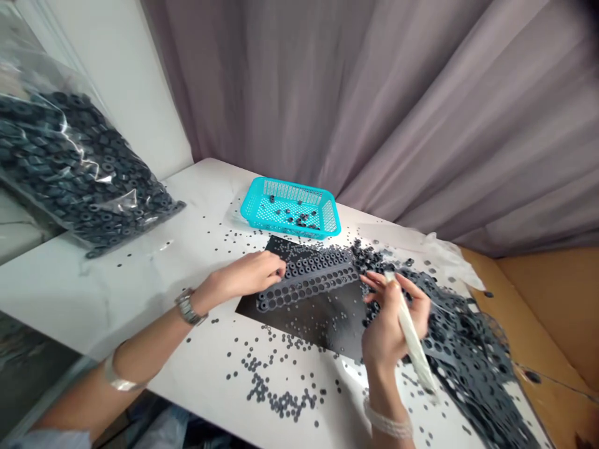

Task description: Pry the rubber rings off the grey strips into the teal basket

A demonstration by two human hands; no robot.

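My left hand rests on the left end of a black perforated rubber strip, fingers curled and pressing it down onto a black mat. My right hand is closed around a long white stick-like tool at the strip's right end, the tool's upper tip near a heap of black rubber rings. The strip holds rows of round rings and holes.
A turquoise plastic basket with a few black rings stands behind the mat. A clear bag full of black rings lies at the left. Punched-out black sheets pile up at the right. Small black discs litter the white table.
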